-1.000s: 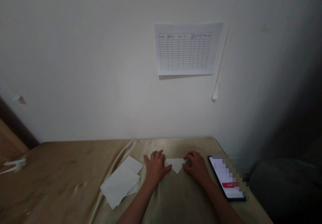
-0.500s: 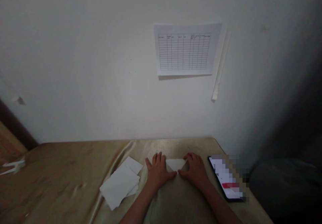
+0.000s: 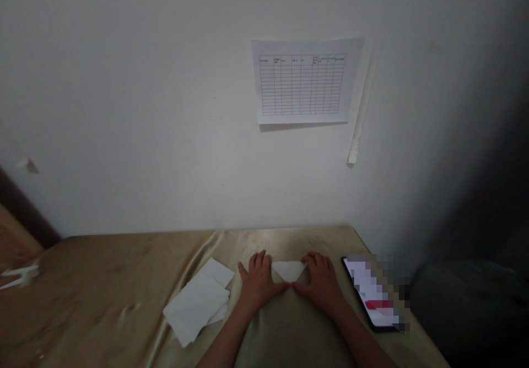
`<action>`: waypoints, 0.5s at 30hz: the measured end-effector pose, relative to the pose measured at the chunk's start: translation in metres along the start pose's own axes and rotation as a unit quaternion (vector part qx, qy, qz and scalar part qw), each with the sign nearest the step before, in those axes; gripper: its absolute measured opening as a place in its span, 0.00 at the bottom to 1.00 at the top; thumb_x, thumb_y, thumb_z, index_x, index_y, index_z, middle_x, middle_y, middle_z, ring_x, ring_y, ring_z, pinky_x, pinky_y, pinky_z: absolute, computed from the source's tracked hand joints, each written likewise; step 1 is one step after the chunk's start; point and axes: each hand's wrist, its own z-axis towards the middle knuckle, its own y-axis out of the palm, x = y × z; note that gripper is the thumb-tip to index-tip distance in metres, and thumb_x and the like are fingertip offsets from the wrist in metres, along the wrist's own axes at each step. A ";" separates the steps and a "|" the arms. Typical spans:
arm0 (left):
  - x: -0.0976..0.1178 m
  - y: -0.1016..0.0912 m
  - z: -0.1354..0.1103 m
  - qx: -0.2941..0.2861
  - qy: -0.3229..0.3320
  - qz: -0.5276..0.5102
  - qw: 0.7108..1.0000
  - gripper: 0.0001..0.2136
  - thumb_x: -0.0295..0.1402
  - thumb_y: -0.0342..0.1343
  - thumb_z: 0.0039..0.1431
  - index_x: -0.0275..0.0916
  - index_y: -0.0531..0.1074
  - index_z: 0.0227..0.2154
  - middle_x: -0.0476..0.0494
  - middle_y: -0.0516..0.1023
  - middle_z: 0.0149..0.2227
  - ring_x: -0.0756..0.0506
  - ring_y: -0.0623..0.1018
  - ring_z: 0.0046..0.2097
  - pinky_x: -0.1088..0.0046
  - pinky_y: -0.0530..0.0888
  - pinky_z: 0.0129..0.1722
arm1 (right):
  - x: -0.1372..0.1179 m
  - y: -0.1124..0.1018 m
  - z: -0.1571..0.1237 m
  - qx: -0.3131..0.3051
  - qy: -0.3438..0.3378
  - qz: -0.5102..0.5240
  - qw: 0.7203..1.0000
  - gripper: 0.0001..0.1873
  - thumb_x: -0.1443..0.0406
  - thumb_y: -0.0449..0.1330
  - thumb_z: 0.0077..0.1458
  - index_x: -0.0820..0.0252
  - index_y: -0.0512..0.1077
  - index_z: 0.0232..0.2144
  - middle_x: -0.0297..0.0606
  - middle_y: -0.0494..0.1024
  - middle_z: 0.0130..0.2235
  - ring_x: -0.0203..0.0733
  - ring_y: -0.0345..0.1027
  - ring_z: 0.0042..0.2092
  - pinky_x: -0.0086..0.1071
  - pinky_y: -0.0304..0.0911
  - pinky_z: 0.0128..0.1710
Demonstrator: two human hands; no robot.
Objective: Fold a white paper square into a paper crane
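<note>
A small piece of white paper [image 3: 289, 270], folded to a triangle with its point toward me, lies flat on the cloth between my hands. My left hand [image 3: 259, 284] holds its left side against the table, index finger along the edge and thumb reaching to the lower tip. From the other side my right hand [image 3: 320, 281] grips the right corner, its thumb meeting the left thumb at that tip. The fingertips partly cover the paper's corners. Left of my left hand rests a loose stack of white paper sheets [image 3: 198, 302].
A phone [image 3: 374, 296] with a lit screen lies right of my right hand, near the table's edge. Gold-brown cloth [image 3: 103, 291] with a raised crease covers the table. A printed chart [image 3: 303, 81] hangs on the wall behind. A white plastic object [image 3: 20, 275] lies far left.
My thumbs have shifted very slightly at the paper's lower tip, and the tip now shows less below them. The stack and phone have stayed put.
</note>
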 end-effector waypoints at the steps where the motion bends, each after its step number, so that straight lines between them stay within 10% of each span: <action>1: 0.000 0.000 0.000 0.003 0.001 -0.003 1.000 0.34 0.53 0.53 0.50 0.42 0.63 0.59 0.36 0.55 0.68 0.30 0.51 0.69 0.31 0.42 0.62 | 0.000 0.000 0.000 0.001 0.000 -0.002 1.000 0.32 0.49 0.67 0.42 0.54 0.71 0.49 0.46 0.69 0.55 0.59 0.58 0.59 0.46 0.44 0.63; 15: -0.005 0.003 0.007 0.076 -0.014 -0.036 0.996 0.18 0.46 0.55 0.54 0.44 0.70 0.45 0.39 0.67 0.61 0.34 0.62 0.62 0.30 0.46 0.60 | 0.004 0.002 0.007 0.027 0.008 -0.013 1.000 0.17 0.58 0.62 0.50 0.54 0.74 0.44 0.42 0.72 0.51 0.51 0.63 0.55 0.41 0.49 0.59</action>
